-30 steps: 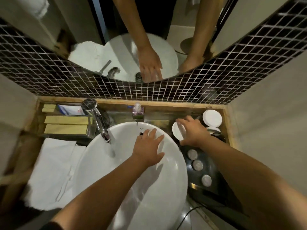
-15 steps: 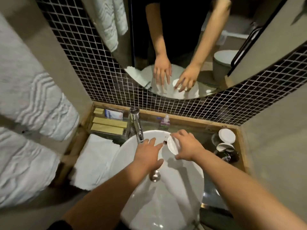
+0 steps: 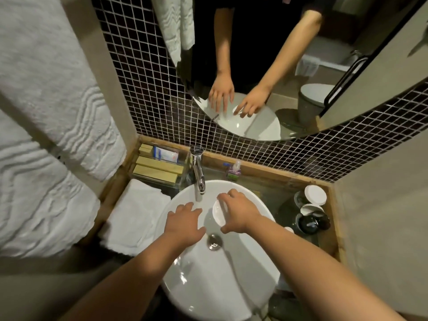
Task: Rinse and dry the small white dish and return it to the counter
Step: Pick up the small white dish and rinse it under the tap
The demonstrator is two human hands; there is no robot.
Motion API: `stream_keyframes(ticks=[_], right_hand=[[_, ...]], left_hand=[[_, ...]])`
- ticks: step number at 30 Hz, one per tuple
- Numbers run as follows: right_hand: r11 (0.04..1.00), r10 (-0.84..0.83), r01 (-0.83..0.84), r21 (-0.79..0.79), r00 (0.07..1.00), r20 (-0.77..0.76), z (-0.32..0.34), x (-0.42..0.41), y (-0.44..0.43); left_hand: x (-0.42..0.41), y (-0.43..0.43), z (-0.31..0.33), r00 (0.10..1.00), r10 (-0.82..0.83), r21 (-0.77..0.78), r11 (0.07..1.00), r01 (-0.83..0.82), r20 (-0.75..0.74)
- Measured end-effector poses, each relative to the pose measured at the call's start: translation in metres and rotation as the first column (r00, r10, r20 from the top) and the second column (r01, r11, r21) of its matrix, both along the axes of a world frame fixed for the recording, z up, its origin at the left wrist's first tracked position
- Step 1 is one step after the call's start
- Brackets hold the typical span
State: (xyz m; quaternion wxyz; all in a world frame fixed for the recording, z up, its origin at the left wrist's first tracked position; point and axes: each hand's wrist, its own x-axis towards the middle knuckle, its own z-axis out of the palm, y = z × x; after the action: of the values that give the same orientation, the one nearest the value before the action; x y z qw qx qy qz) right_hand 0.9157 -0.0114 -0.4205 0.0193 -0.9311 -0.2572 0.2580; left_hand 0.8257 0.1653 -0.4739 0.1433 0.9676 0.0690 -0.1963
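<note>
My right hand (image 3: pixel 239 213) holds the small white dish (image 3: pixel 218 213) on edge over the white basin (image 3: pixel 231 286), just right of the chrome tap (image 3: pixel 198 176) and above the drain (image 3: pixel 215 241). My left hand (image 3: pixel 184 224) hovers over the basin's left side, below the tap's spout, fingers spread and holding nothing. No running water is clearly visible. The counter (image 3: pixel 284 195) lies to the right of the basin.
A folded white towel (image 3: pixel 136 216) lies left of the basin, with boxed toiletries (image 3: pixel 158 167) behind it. A small bottle (image 3: pixel 234 170) stands behind the basin. White lids and dark cups (image 3: pixel 311 209) sit at the counter's right. White towels (image 3: pixel 46 135) hang on the left wall.
My right hand has carried the dish from the counter's right side to over the basin beside the tap. My left hand has shifted left under the spout. The view has pulled back.
</note>
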Motion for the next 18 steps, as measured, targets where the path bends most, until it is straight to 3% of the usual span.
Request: stream_keyframes(ticks=[4, 8, 18], right_hand=[[0.991, 0.055, -0.049, -0.124, 0.998, 0.044, 0.007, -0.004, 0.011], [0.948, 0.22, -0.183, -0.26, 0.968, 0.124, 0.018, -0.01, 0.021], [0.914, 0.356, -0.292, -0.281, 0.911, 0.209, 0.021, -0.012, 0.027]], left_hand=[[0.0, 0.008, -0.009, 1.0, 0.011, 0.026, 1.0, -0.011, -0.003], [-0.002, 0.01, -0.013, 1.0, 0.021, 0.037, 0.999, -0.02, -0.009], [-0.01, 0.02, -0.014, 0.999, 0.025, 0.05, 0.998, -0.023, -0.042]])
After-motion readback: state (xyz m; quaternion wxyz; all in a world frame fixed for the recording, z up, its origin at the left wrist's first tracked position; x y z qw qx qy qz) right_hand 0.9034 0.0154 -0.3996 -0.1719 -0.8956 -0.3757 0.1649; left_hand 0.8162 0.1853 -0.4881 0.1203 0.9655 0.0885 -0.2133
